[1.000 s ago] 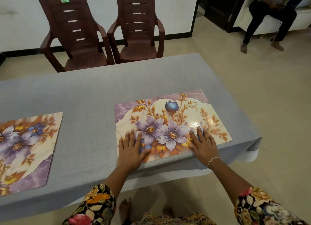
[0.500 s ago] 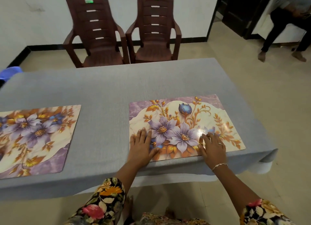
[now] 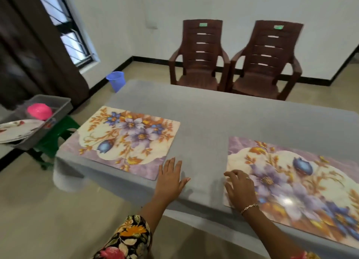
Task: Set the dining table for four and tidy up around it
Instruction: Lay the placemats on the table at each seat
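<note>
While L hand (image 3: pixel 171 179) lies straight-fingered on grey cloth (image 3: pixel 204 123), R hand (image 3: pixel 240 190) rests half-curled on glossy mat (image 3: pixel 310 192).

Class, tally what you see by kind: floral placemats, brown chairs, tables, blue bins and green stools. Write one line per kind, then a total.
Floral placemats: 2, left placemat, right placemat
Brown chairs: 2, left chair, right chair
Table: 1
Blue bin: 1
Green stool: 1
Total: 7

Two placemats (image 3: pixel 128 138) (image 3: pixel 291 181), two chairs (image 3: pixel 194 72) (image 3: pixel 258 84), one table (image 3: pixel 204 123)
</note>
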The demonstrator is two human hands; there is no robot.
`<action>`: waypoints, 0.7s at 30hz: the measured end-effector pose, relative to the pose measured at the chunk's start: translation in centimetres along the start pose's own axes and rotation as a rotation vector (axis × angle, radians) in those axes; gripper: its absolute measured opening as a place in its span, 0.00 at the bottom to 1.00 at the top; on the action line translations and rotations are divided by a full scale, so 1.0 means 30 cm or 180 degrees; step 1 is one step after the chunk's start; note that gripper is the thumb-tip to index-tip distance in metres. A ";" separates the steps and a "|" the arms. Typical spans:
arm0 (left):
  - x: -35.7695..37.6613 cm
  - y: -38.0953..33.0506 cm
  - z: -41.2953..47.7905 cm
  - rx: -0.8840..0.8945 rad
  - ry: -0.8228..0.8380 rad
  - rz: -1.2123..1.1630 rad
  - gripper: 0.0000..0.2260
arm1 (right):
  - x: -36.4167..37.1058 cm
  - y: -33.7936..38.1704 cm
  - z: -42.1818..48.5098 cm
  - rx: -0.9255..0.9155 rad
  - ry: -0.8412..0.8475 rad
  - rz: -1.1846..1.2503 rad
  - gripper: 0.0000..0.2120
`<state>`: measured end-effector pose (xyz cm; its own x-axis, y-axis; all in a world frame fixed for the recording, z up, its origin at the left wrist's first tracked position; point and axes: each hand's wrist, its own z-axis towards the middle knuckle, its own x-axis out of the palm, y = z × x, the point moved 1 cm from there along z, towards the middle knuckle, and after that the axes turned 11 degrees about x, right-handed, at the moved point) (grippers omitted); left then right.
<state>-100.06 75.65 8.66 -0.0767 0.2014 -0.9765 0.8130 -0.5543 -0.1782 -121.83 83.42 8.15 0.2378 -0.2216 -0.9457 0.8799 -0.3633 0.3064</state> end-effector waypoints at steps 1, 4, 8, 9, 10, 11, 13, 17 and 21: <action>-0.013 0.056 -0.012 -0.0066 -0.0034 -0.0017 0.38 | 0.017 0.063 0.011 -0.0029 0.0059 0.0008 0.12; -0.052 0.248 -0.051 -0.0247 -0.0074 -0.0011 0.40 | 0.094 0.248 0.047 -0.0129 0.0263 0.0048 0.09; -0.086 0.518 -0.098 -0.0561 -0.0042 -0.0039 0.30 | 0.199 0.487 0.099 -0.0193 0.0590 0.0229 0.13; -0.091 0.583 -0.106 -0.0646 -0.0042 -0.0036 0.29 | 0.219 0.543 0.115 -0.0136 0.0632 0.0283 0.13; -0.095 0.647 -0.112 -0.0733 -0.0041 -0.0020 0.29 | 0.238 0.594 0.131 -0.0066 0.0686 0.0330 0.13; -0.098 0.711 -0.118 -0.0825 -0.0032 -0.0010 0.29 | 0.255 0.641 0.147 -0.0007 0.0753 0.0343 0.15; -0.105 0.826 -0.124 -0.0996 -0.0024 -0.0061 0.29 | 0.283 0.720 0.174 0.0070 0.0868 0.0226 0.19; -0.141 1.013 -0.131 -0.1301 -0.0187 -0.0192 0.28 | 0.337 0.811 0.205 0.0308 0.0846 -0.0024 0.27; -0.188 1.172 -0.133 -0.1691 -0.0365 -0.0440 0.27 | 0.343 0.845 0.218 0.1292 0.0562 0.0230 0.25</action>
<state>-68.74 58.25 8.37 -0.2413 0.1378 -0.9606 0.9677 -0.0401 -0.2488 -99.76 66.01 6.89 0.3902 -0.1144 -0.9136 0.6341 -0.6860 0.3567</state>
